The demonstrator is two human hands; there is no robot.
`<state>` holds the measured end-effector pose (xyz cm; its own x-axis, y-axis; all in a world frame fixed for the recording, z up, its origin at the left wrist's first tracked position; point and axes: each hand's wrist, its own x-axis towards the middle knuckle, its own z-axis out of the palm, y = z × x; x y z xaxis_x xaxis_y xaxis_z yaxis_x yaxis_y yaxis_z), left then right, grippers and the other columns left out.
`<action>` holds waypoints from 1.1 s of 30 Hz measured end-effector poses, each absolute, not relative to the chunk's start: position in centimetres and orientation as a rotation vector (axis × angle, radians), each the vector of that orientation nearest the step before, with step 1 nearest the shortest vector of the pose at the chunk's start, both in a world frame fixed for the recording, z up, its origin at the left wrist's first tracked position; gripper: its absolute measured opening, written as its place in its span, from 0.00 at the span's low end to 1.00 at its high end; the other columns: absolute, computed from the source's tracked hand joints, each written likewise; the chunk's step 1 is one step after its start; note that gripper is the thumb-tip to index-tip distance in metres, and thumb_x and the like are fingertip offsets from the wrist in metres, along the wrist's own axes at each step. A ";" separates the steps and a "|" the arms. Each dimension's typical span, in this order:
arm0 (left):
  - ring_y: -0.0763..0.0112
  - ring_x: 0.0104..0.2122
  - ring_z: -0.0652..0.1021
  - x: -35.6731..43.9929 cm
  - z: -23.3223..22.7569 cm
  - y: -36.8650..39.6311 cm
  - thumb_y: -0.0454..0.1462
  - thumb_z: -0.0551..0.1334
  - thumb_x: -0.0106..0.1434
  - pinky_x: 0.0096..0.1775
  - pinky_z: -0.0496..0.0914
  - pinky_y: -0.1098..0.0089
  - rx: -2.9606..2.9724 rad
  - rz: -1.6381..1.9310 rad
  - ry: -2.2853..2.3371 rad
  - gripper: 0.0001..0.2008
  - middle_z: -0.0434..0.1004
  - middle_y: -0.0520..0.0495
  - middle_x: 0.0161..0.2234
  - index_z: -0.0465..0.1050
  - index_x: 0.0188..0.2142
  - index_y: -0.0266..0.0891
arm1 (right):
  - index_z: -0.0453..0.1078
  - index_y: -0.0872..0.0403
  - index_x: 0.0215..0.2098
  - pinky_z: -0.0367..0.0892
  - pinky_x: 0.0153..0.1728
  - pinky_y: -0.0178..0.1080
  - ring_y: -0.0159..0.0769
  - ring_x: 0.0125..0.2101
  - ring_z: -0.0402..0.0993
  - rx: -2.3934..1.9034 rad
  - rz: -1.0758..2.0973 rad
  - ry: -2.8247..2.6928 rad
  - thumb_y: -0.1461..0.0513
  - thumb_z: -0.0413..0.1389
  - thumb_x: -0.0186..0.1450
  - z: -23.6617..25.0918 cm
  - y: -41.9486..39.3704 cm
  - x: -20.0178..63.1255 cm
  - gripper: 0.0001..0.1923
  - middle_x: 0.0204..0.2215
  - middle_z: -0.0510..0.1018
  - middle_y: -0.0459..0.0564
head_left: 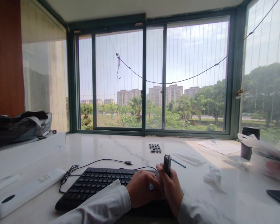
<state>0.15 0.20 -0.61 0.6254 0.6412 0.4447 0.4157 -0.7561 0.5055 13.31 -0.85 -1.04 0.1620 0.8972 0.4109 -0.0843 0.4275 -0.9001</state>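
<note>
Near the worktop's (224,199) front edge, a small black metal tool (167,164) is pinched by the right hand (171,189) over the flat black plastic keyboard (100,183); the left hand's (142,189) fingers are pressed together. A loose pinch could let it drop.

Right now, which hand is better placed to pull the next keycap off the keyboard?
Right hand, probably: it grips the dark puller tool upright above the keyboard; the left hand rests on the keys beside it.

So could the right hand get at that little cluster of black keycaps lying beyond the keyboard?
Probably yes: the marble top between the right hand and the keycaps is bare, but that hand already holds a small dark tool, so its fingers are occupied.
</note>
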 end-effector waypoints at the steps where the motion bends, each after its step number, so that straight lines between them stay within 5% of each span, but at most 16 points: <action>1: 0.73 0.27 0.75 0.2 -0.7 0.2 0.42 0.68 0.54 0.33 0.66 0.74 2.492 0.887 0.850 0.07 0.79 0.50 0.29 0.83 0.31 0.42 | 0.57 0.52 0.16 0.51 0.12 0.33 0.27 0.12 0.51 -0.868 0.843 -1.200 0.43 0.59 0.53 -1.0 -0.9 13.3 0.26 0.09 0.56 0.39; 33: 0.72 0.29 0.75 0.0 0.3 -0.1 0.48 0.67 0.55 0.34 0.66 0.73 2.495 0.820 0.881 0.14 0.79 0.48 0.30 0.82 0.30 0.39 | 0.55 0.51 0.17 0.52 0.13 0.33 0.26 0.11 0.51 -0.853 0.813 -1.192 0.46 0.55 0.58 -0.8 -1.7 13.4 0.24 0.09 0.56 0.38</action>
<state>0.01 -0.08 0.25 0.6354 0.6608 0.3995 0.4456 -0.7363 0.5092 13.37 -1.70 -0.81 0.1810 0.8823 0.4344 -0.0824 0.4538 -0.8873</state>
